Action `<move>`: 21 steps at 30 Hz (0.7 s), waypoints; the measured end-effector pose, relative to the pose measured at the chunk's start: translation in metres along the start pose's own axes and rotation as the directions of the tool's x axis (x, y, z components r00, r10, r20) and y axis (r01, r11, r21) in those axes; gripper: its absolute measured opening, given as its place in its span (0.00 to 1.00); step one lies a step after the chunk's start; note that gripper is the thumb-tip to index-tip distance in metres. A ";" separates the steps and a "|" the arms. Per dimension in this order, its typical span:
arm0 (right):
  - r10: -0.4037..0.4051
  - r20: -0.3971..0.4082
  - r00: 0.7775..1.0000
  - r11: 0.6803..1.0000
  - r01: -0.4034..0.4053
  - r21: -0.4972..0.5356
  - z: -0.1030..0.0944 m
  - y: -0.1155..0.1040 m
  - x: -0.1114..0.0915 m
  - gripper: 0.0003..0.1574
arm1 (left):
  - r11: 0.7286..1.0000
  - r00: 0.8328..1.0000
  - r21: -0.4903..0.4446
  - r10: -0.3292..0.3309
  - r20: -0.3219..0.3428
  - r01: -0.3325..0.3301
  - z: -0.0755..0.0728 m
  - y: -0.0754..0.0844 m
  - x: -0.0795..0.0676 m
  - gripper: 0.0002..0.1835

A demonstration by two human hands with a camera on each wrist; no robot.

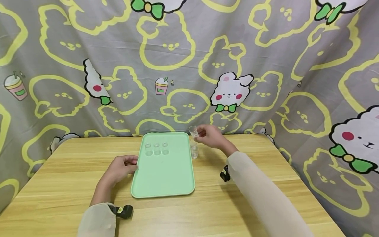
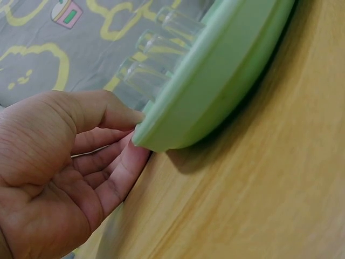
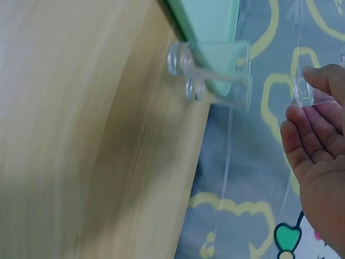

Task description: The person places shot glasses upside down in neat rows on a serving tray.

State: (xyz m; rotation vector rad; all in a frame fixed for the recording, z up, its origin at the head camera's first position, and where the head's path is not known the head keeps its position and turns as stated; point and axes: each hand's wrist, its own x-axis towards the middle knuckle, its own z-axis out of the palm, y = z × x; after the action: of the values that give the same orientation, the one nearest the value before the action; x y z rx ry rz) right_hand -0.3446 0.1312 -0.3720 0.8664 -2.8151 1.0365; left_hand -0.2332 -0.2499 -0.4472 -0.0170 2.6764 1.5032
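My left hand [image 1: 119, 169] pinches the left rim of a light green tray [image 1: 163, 177], thumb on top and fingers under the edge in the left wrist view. Toward the tray's far left, three small clear cups [image 2: 143, 80] stand in a row, narrower ends up. Beyond the tray's right side, my right hand [image 1: 211, 135] holds another clear cup [image 1: 193, 131] raised, wide rim up. Thumb and fingers close around it near its thick base. Below it, two more clear cups [image 3: 215, 56] stand upright on the table beside the tray's right edge.
The tray lies on a wood-grain table [image 1: 74, 184]. A grey curtain [image 1: 183, 75] with yellow bear outlines hangs right behind the table's far edge and along the right. Black wrist mounts [image 1: 125, 211] are strapped at both sleeves.
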 end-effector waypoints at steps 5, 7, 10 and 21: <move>-0.054 0.035 0.998 0.998 0.054 0.014 0.006 -0.015 0.004 0.19 | 1.000 1.000 -0.004 -0.001 0.001 0.001 0.000 -0.001 0.000 0.21; -0.074 0.052 0.996 0.997 0.073 0.024 0.009 -0.022 0.006 0.19 | 1.000 1.000 -0.007 -0.002 0.002 0.002 0.000 -0.001 0.000 0.21; -0.101 0.063 0.993 0.995 0.102 -0.003 0.014 -0.033 0.009 0.20 | 1.000 1.000 -0.008 -0.005 0.000 0.005 -0.001 -0.001 0.000 0.21; -0.202 0.128 0.971 0.971 0.215 -0.101 0.035 -0.068 0.022 0.19 | 1.000 1.000 -0.012 0.009 0.000 -0.009 -0.001 -0.001 0.001 0.21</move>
State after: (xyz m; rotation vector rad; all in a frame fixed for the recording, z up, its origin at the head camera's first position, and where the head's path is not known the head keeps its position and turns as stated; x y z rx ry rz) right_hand -0.3228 0.0573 -0.3544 1.2155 -2.7637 0.8128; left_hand -0.2342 -0.2511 -0.4472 -0.0051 2.6713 1.5220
